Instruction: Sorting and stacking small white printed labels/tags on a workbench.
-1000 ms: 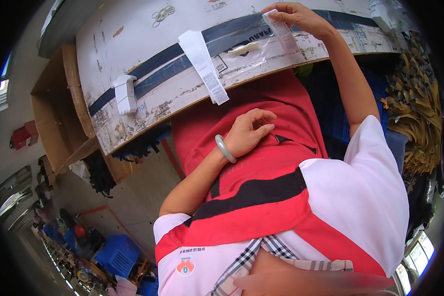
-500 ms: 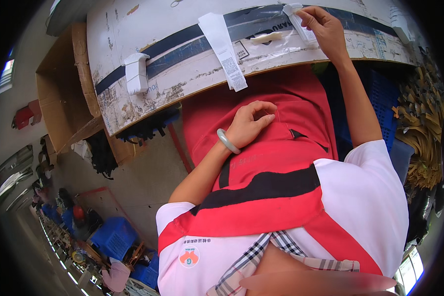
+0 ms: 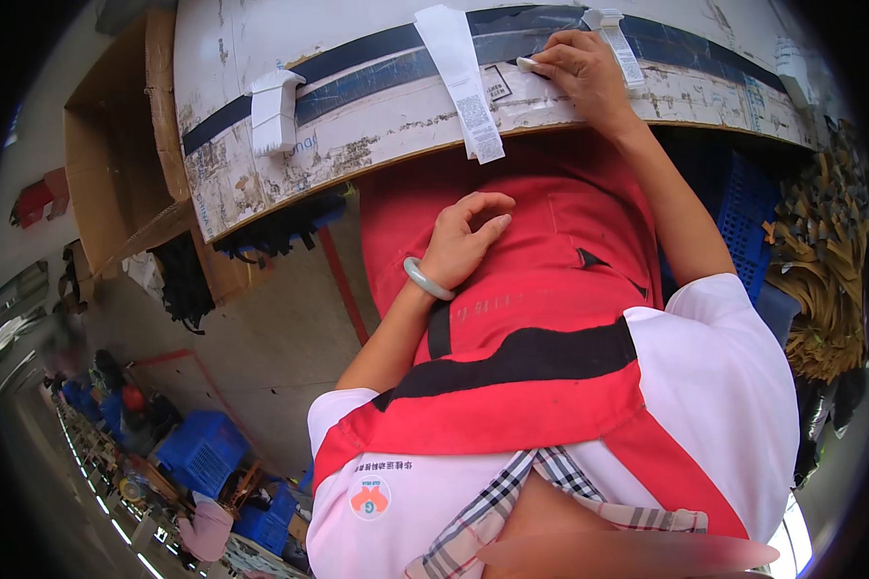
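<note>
My right hand (image 3: pixel 584 82) is over the worktable, its thumb and fingers pinched on a small off-white piece (image 3: pixel 527 64) whose end sticks out at the fingertips. Most of that piece is hidden by the fingers. Just beyond the hand lies a stack of white printed labels (image 3: pixel 623 53). Long white label strips (image 3: pixel 462 87) lie to its left, their printed ends hanging over the table's near edge. My left hand (image 3: pixel 463 236), with a pale bangle at the wrist, rests by the red apron (image 3: pixel 521 328). Its fingers are loosely curved, apart from the thumb, and hold nothing.
Another stack of white labels (image 3: pixel 273 116) stands at the left part of the worn white worktable (image 3: pixel 357 145). An open cardboard box (image 3: pixel 116 145) is beyond the table's left end. Blue crates (image 3: pixel 743 207) and bundled tan strips (image 3: pixel 826 280) stand at the right.
My right hand has moved left and nearer from the right label stack to the off-white piece and taken hold of it. My left hand has shifted slightly left in view, still empty.
</note>
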`<state>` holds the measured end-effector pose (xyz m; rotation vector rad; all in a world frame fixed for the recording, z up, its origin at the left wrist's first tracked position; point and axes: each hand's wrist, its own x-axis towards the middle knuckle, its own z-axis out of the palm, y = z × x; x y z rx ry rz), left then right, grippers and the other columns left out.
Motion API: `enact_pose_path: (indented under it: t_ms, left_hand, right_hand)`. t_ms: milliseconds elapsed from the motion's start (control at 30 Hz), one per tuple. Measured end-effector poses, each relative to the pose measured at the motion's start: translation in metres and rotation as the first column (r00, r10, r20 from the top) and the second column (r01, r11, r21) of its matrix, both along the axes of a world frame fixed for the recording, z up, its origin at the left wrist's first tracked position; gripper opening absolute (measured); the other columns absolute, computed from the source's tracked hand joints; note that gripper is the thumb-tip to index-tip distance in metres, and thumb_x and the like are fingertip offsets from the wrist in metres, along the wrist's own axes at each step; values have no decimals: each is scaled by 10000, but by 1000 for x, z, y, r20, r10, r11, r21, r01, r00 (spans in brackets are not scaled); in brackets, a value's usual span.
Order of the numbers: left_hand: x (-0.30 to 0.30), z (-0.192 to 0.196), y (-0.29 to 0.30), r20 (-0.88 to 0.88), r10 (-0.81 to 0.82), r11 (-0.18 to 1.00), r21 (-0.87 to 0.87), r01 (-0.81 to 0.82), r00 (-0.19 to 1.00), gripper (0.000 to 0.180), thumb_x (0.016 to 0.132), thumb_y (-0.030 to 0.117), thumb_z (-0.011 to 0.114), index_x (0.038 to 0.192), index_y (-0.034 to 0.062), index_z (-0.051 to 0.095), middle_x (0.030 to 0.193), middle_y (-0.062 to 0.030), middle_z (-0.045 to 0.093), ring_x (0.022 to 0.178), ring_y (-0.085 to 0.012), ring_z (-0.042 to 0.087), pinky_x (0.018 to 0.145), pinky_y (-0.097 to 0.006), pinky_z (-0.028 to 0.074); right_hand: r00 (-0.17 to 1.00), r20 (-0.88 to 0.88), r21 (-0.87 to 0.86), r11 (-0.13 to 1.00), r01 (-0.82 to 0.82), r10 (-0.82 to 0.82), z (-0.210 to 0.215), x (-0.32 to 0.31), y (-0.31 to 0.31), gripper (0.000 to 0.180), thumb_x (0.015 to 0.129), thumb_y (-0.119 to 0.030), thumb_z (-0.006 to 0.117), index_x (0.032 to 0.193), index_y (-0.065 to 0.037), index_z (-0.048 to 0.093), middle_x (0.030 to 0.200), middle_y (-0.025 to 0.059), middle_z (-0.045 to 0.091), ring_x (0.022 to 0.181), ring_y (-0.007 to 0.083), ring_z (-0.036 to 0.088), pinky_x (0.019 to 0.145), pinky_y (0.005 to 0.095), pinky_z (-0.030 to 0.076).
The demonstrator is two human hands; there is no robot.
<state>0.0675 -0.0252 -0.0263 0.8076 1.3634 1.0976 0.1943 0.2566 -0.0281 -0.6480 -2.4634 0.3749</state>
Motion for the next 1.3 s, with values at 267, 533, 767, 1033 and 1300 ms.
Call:
enact_pose_path:
  t_ms: [267, 533, 767, 1033, 1300]
  left_hand:
    - [-22, 12, 9, -151, 374, 926, 122, -359, 915, 157, 920, 56, 644, 1064, -1, 674, 871, -40, 645, 747, -104, 628, 670, -255, 512]
    - [-27, 19, 30, -516, 328, 940, 259, -221, 792, 215, 863, 27, 649, 1075, -8, 660, 879, -166, 666, 732, -283, 660, 685, -350, 523]
    - [-67, 19, 50, -547, 439, 887, 391, -247, 713, 166, 907, 42, 662, 1068, 19, 696, 843, -38, 657, 637, -73, 584, 574, -223, 465]
    - [-69, 22, 44, -397, 435, 896, 283, -343, 808, 142, 921, 54, 661, 1055, 29, 703, 891, -9, 650, 653, -56, 581, 571, -185, 459]
    - [-71, 17, 40, -391, 462, 854, 436, -282, 796, 131, 913, 15, 661, 1039, 13, 696, 908, -11, 648, 685, -50, 580, 602, -189, 459]
  right_hand:
    - [988, 43, -48, 988, -148, 150, 46, -8, -64, 141, 869, -210, 697, 928, -82, 701, 987, 55, 663, 964, 268, 590, 834, 386, 465]
    - [960, 176, -181, 966, -188, 219, 35, -7, -103, 78, 865, -134, 671, 897, -64, 664, 930, 81, 621, 920, 294, 574, 821, 384, 462]
    - [990, -38, -262, 955, -141, 136, 41, -36, -69, 165, 858, -203, 707, 990, -108, 729, 951, 78, 643, 939, 290, 600, 815, 389, 492]
    - [983, -136, -127, 981, -144, 126, 6, -63, -65, 146, 806, -223, 761, 915, -126, 760, 974, 61, 610, 964, 266, 583, 834, 364, 486]
    - [986, -69, -101, 982, -161, 154, 9, -67, -55, 168, 814, -148, 756, 981, -136, 760, 1030, 60, 592, 976, 245, 564, 875, 349, 473]
